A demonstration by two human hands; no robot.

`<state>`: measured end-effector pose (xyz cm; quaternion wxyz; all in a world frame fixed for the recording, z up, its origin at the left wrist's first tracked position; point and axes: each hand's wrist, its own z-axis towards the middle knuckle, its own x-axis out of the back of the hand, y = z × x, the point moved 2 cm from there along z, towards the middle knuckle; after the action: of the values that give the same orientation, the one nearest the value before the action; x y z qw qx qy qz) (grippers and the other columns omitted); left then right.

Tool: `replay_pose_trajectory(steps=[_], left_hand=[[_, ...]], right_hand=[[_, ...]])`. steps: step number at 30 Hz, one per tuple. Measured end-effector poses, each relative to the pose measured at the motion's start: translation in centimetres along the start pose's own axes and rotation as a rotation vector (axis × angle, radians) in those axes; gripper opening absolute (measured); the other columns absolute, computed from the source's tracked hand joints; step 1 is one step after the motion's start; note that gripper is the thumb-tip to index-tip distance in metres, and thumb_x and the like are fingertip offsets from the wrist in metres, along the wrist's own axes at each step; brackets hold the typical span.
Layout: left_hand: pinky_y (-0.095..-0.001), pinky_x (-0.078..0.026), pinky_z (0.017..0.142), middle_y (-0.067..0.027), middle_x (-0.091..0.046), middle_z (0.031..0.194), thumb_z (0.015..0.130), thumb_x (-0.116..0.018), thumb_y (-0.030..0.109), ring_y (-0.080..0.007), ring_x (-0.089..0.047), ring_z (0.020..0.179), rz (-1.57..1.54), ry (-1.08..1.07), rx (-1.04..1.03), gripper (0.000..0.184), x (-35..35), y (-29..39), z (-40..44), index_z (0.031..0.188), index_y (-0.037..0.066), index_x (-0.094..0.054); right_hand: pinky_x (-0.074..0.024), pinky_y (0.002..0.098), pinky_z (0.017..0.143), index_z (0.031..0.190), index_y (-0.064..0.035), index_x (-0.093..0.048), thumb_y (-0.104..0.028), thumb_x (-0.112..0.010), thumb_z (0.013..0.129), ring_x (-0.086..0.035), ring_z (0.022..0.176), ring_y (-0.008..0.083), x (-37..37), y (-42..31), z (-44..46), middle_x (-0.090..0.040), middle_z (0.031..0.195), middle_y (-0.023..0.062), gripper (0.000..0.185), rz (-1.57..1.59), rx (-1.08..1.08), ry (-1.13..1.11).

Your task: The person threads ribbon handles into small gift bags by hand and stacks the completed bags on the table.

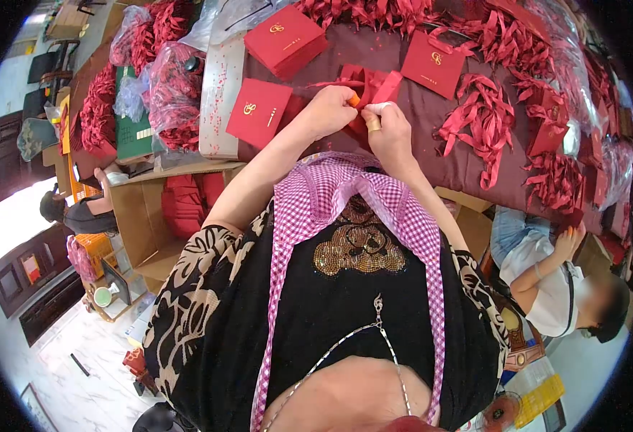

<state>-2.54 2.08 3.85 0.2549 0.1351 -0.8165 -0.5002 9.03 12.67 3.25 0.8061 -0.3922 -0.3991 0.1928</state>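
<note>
At upper centre, the left hand (328,111) and right hand (390,137) both pinch a red bag (363,75) with its ribbon (387,88); which part each grips is hidden. Crowding the upper left are 1 bag stack (284,47), 1 flat bag (255,115) and a plastic-wrapped bundle (176,93). At upper right lie 1 printed bag (435,68) and a ribbon heap (478,126).

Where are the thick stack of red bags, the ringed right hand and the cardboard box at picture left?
Stack of red bags (285,39), head view: top face.
Right hand (390,135), head view: back.
Cardboard box (140,219), head view: inner wall.
</note>
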Motion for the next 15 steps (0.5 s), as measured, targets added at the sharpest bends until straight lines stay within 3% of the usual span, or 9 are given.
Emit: replay_pose_trajectory(steps=[2,6,8,9,13,14,15], left_hand=[[-0.0236,-0.037,0.052,0.0008,-0.057,0.069,0.073,-0.055,0.0,-0.0062,-0.049,0.061,-0.001,0.011,-0.013,0.014,-0.4,-0.3,0.2,0.085,-0.003,-0.062],[-0.0267,-0.04,0.052,-0.0048,-0.059,0.066,0.073,-0.055,0.002,-0.0085,-0.052,0.06,0.135,0.101,-0.095,0.015,-0.8,0.3,0.0,0.086,-0.004,-0.061],[-0.0278,-0.041,0.052,-0.0068,-0.059,0.065,0.073,-0.055,0.003,-0.0091,-0.053,0.06,0.18,0.132,-0.118,0.015,-0.9,1.1,-0.3,0.086,-0.004,-0.061],[-0.0283,-0.042,0.053,-0.0078,-0.059,0.065,0.074,-0.056,0.004,-0.0096,-0.054,0.06,0.201,0.14,-0.14,0.016,-0.9,1.3,-0.3,0.087,-0.004,-0.06],[-0.029,-0.042,0.053,-0.0085,-0.059,0.065,0.075,-0.056,0.006,-0.0107,-0.054,0.059,0.26,0.177,-0.188,0.016,-1.2,1.4,-0.2,0.087,-0.004,-0.059],[-0.029,-0.042,0.053,-0.0085,-0.059,0.065,0.075,-0.056,0.006,-0.0107,-0.054,0.059,0.26,0.178,-0.19,0.016,-1.2,1.3,-0.2,0.087,-0.004,-0.059],[-0.0354,-0.043,0.056,-0.0148,-0.059,0.067,0.074,-0.055,0.007,-0.0231,-0.057,0.063,0.226,0.188,-0.184,0.016,-1.2,1.4,-0.1,0.085,-0.003,-0.059]], right_hand=[[-0.0485,0.0398,0.062,0.08,-0.0021,-0.056,-0.008,-0.066,0.078,-0.06,0.073,0.0327,-0.1,0.0,0.0,-0.058,0.076,0.0146,0.011,-0.094,0.127,0.039],[-0.0488,0.0361,0.062,0.081,-0.0002,-0.059,-0.01,-0.067,0.079,-0.061,0.071,0.0284,-0.3,0.0,-0.1,-0.061,0.076,0.0148,0.012,-0.115,0.122,0.056],[-0.0484,0.0323,0.063,0.083,0.0021,-0.061,-0.011,-0.067,0.081,-0.062,0.069,0.0224,-0.3,0.4,0.0,-0.064,0.076,0.0155,0.015,0.2,-0.503,-0.025],[-0.0476,0.03,0.063,0.085,0.0037,-0.062,-0.013,-0.067,0.081,-0.061,0.068,0.0175,-0.5,1.1,0.1,-0.066,0.076,0.016,0.017,0.345,-0.624,-0.042],[-0.0485,0.0331,0.063,0.084,0.0029,-0.061,-0.013,-0.067,0.081,-0.063,0.069,0.0228,-0.5,0.9,0.0,-0.065,0.078,0.0171,0.017,0.285,-0.612,-0.042],[-0.0489,0.0346,0.063,0.084,0.0024,-0.061,-0.013,-0.067,0.081,-0.064,0.071,0.0258,-0.5,0.6,0.1,-0.065,0.079,0.0178,0.016,0.198,-0.443,0.002],[-0.0492,0.0361,0.064,0.084,0.0018,-0.06,-0.012,-0.067,0.081,-0.064,0.072,0.0288,-0.4,0.4,0.3,-0.065,0.08,0.0185,0.016,0.111,-0.273,0.046]])
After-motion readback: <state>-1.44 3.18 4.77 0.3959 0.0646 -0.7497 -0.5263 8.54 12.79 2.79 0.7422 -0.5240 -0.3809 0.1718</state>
